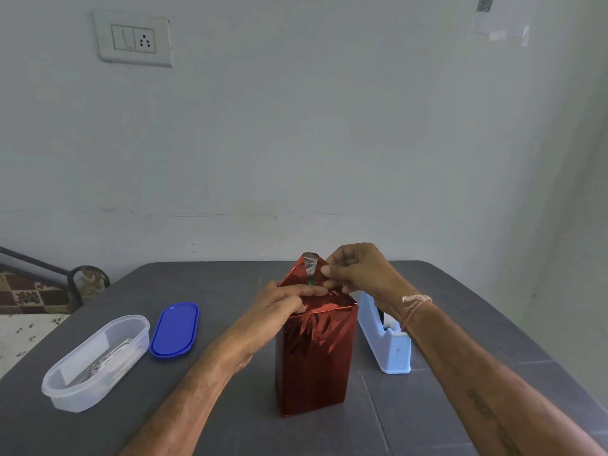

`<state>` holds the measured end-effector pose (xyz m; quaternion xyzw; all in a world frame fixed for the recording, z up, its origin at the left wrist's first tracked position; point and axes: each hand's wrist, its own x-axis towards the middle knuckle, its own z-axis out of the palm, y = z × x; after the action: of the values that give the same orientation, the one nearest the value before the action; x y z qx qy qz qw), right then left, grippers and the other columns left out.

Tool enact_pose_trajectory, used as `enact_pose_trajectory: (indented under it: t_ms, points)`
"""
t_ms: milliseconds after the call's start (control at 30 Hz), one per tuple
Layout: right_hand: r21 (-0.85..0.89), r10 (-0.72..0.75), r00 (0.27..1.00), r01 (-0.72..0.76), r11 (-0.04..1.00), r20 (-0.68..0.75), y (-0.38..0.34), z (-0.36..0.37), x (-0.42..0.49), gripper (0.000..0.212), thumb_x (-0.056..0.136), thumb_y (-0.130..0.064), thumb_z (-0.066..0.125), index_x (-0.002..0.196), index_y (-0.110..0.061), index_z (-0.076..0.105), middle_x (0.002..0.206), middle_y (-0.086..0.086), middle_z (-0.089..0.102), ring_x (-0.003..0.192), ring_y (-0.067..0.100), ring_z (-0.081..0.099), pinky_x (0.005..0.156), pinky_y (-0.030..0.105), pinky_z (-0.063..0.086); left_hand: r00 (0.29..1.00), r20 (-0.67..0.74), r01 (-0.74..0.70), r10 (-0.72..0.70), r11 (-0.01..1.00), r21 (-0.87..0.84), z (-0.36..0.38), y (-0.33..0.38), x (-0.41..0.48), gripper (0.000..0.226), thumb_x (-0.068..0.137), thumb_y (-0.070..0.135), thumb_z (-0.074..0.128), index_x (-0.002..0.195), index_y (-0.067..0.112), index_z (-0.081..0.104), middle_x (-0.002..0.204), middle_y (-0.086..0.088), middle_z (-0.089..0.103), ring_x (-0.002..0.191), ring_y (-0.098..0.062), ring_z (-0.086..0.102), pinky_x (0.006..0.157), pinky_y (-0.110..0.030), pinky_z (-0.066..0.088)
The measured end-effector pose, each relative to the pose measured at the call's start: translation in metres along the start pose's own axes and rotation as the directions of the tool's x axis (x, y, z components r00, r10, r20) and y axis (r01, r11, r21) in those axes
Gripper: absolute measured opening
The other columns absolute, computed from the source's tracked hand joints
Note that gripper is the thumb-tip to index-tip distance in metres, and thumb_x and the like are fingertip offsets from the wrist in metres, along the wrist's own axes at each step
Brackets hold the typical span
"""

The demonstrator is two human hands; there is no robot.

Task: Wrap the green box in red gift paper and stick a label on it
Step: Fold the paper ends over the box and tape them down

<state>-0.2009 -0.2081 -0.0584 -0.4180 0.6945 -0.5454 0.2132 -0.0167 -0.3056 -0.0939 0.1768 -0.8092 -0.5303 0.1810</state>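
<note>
We see the box (315,363) upright on the surface (197,409), with the dispenser (391,350) just to its right. Our left hand (279,306) presses the top fold flat. Our right hand (357,269) pinches the raised flap (301,270). We judge the paper (329,327) slippery and the box light, best held at creased edges.

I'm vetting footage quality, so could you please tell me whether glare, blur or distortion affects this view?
Head view: soft, even light, with only faint shadows on the table; the paper glints with crinkled highlights; wide-angle bending tilts the socket and curves the table's far edge; detail is slightly soft throughout.
</note>
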Motion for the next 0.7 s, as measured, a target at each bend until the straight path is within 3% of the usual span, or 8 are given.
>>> enact_pose_trajectory:
  t_ms: [167, 433, 567, 700]
  points:
    - [0.108, 0.021, 1.000, -0.022, 0.994, 0.011, 0.005, 0.001, -0.002, 0.023, 0.088, -0.001, 0.076, 0.103, 0.012, 0.065, 0.085, 0.021, 0.072, 0.074, 0.018, 0.075, 0.066, 0.023, 0.062, 0.999, -0.032, -0.021, 0.020, 0.999, -0.029, 0.002, 0.001, -0.002, 0.046, 0.100, 0.013, 0.048, 0.115, 0.048, 0.074, 0.129, 0.004, 0.048, 0.121, 0.001, 0.045, 0.088, -0.011, 0.033]
    - [0.150, -0.016, 1.000, 0.015, 0.989, 0.006, 0.008, -0.001, -0.007, 0.018, 0.087, 0.002, 0.075, 0.099, 0.011, 0.065, 0.089, 0.024, 0.072, 0.078, 0.022, 0.076, 0.074, 0.028, 0.063, 0.990, -0.126, -0.068, 0.059, 0.996, -0.065, 0.006, 0.003, -0.006, 0.042, 0.094, 0.008, 0.057, 0.106, 0.044, 0.075, 0.123, 0.005, 0.060, 0.112, -0.005, 0.059, 0.094, -0.022, 0.045]
    - [0.174, -0.037, 0.999, 0.041, 0.984, -0.024, 0.011, 0.002, -0.008, 0.017, 0.087, 0.003, 0.075, 0.098, 0.010, 0.065, 0.095, 0.032, 0.071, 0.079, 0.026, 0.076, 0.075, 0.029, 0.063, 0.974, -0.212, -0.098, 0.074, 0.990, -0.104, 0.007, 0.003, -0.006, 0.034, 0.090, 0.000, 0.061, 0.107, 0.029, 0.057, 0.113, -0.003, 0.065, 0.093, -0.010, 0.061, 0.082, -0.025, 0.049]
    - [0.167, -0.063, 0.997, 0.068, 0.984, -0.034, 0.012, 0.002, -0.010, 0.014, 0.087, 0.001, 0.075, 0.097, 0.007, 0.066, 0.098, 0.030, 0.072, 0.082, 0.027, 0.077, 0.077, 0.031, 0.063, 0.968, -0.249, -0.052, 0.010, 0.986, -0.161, 0.008, 0.002, -0.003, 0.052, 0.089, 0.000, 0.065, 0.124, 0.029, 0.040, 0.116, 0.002, 0.067, 0.097, -0.012, 0.066, 0.081, -0.025, 0.052]
